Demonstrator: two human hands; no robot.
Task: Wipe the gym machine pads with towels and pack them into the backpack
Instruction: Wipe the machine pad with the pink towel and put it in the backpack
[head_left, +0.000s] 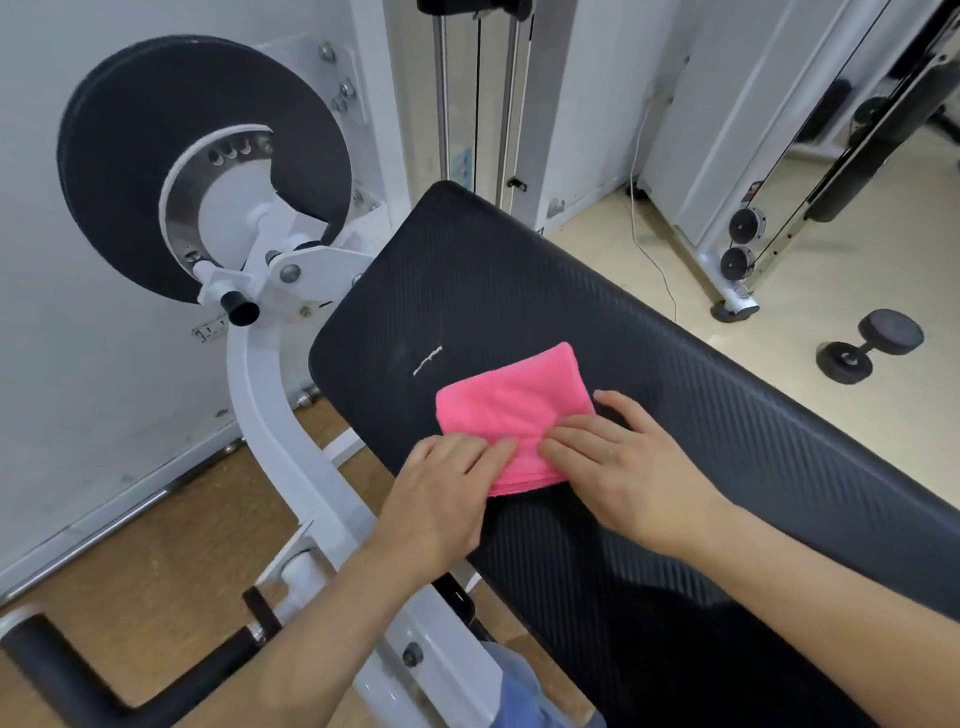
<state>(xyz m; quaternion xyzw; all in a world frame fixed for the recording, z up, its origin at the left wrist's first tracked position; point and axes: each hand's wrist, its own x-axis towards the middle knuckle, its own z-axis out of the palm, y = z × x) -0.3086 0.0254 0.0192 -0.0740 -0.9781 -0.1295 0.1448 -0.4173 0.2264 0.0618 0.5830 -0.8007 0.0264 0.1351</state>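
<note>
A folded pink towel (511, 408) lies flat on the black ribbed pad (675, 395) of a white gym machine. My left hand (447, 493) rests on the towel's near left corner, fingers pressed down on the cloth. My right hand (618, 467) lies flat on the towel's near right edge, fingers spread across it and onto the pad. Both hands press on the towel rather than grip it. No backpack is in view.
A big black round disc (156, 156) on the white frame (270, 415) stands to the left. A black handle bar (62, 670) juts out at bottom left. A dumbbell (870, 345) lies on the floor at right, by a cable machine (743, 244).
</note>
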